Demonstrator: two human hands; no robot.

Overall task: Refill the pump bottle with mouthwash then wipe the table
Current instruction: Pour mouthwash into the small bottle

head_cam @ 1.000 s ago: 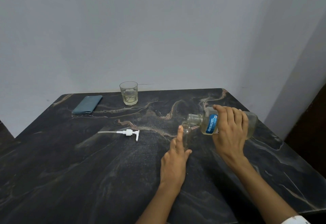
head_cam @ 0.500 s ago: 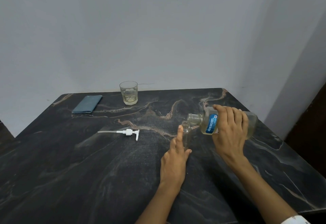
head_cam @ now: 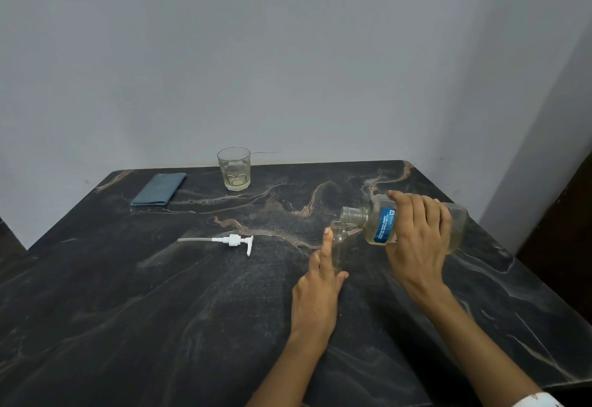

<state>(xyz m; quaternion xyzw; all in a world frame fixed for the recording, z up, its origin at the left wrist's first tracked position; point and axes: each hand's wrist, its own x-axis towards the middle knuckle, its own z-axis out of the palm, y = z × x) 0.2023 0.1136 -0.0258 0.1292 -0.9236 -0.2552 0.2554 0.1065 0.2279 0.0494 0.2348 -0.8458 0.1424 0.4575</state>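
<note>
A small clear pump bottle (head_cam: 339, 248) stands upright on the dark marble table (head_cam: 160, 310), its top off. My left hand (head_cam: 318, 291) holds it from the near side, index finger up along its side. My right hand (head_cam: 419, 240) grips a clear mouthwash bottle (head_cam: 378, 225) with a blue label, tipped on its side, its open neck just above the small bottle's mouth. Pale yellow liquid lies in the lower part of the tipped bottle. The white pump head (head_cam: 235, 241) with its tube lies flat on the table to the left.
A glass (head_cam: 234, 168) with a little pale liquid stands near the table's back edge. A folded blue cloth (head_cam: 159, 189) lies at the back left. A grey wall rises behind the table, and the table's right edge runs near my right arm.
</note>
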